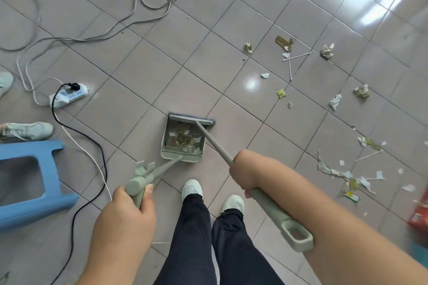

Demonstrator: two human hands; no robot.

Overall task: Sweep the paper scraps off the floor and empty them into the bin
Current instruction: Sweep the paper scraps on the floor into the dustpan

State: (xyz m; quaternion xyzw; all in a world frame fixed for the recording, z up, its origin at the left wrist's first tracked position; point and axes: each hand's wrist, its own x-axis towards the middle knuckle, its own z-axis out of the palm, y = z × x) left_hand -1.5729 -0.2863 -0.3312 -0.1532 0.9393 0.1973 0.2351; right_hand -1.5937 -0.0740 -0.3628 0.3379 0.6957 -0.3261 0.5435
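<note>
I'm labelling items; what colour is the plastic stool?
Light blue: the stool shows at the left edge of the head view.

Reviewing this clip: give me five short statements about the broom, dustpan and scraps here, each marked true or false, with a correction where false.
1. The left hand grips the dustpan handle. True.
2. The dustpan is empty. False: paper scraps lie inside it.
3. The broom head rests at the dustpan's open mouth. True.
4. All scraps have been swept up. False: many scraps lie on the tiles to the right.
5. The right hand hangs free. False: it grips the broom handle.
</note>
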